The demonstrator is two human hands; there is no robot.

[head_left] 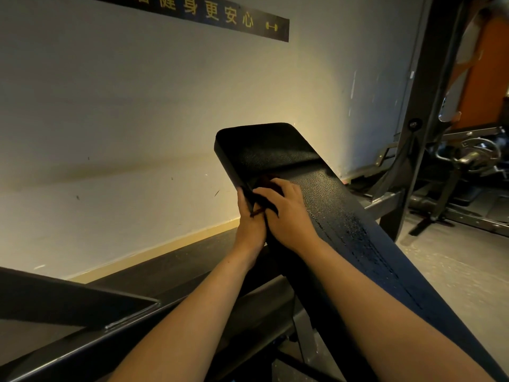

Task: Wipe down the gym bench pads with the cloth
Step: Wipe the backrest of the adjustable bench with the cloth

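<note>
cloth bunched under my right fingers [286, 187], pad [275, 153] rising ahead
right fingers curl over the dark cloth [268, 186], pressing it down; left fingers [241, 197] hook the pad's side edge just beside. the pad's long axis climbs beyond my fingertips, so i judge the next stroke goes upward.

A single view is given, taken by a wide-angle camera worn on the head. The scene is looked at forward and downward along both forearms, at close range. The left hand [249, 224], right hand [286, 213] and cloth [271, 186] are framed near the centre on the bench pad [275, 153]. The wall [110, 106] is faced beyond, and the frame is tilted.
</note>
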